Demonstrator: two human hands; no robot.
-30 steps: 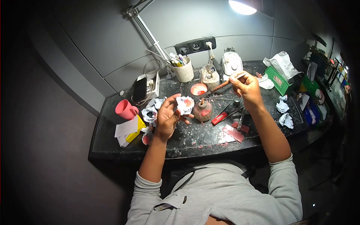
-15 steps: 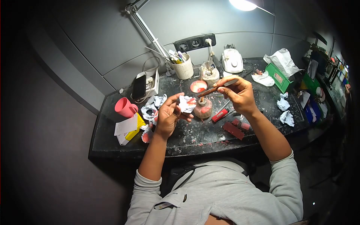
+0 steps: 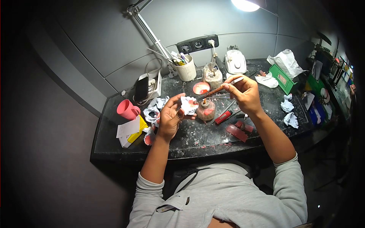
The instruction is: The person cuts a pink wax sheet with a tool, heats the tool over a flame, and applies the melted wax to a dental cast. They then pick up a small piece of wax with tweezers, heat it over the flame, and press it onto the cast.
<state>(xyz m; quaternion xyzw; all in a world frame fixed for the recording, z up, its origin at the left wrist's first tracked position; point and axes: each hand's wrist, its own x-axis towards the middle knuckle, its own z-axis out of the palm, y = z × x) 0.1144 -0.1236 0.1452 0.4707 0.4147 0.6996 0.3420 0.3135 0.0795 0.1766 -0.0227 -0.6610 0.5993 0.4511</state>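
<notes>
My left hand (image 3: pixel 169 121) holds up a white plaster dental model (image 3: pixel 188 108) with a patch of pink wax on it, fingers wrapped round its side. In my right hand (image 3: pixel 246 95) is a wax knife (image 3: pixel 216 91) with a brown handle, pinched between thumb and fingers. Its dark tip points down-left, close to the model's right edge. Just right of the model stands a spirit burner (image 3: pixel 205 111), a small orange flame at its wick. Behind it sits a round dish (image 3: pixel 201 88) of pink wax. A red lighter (image 3: pixel 223 117) lies beside the burner.
Pink wax sheets (image 3: pixel 237 133) lie near the front edge. More plaster models (image 3: pixel 152 113) sit left, by a pink mug (image 3: pixel 128 110) and a yellow-white box (image 3: pixel 137 129). Further back are a pen basket (image 3: pixel 185 70), a white device (image 3: pixel 235 62) and a green box (image 3: pixel 281 78). Other models (image 3: pixel 291 119) lie right.
The wax knife's tip has shifted slightly left from near the flame to the model's edge. The model has turned a little, and its wax patch looks paler.
</notes>
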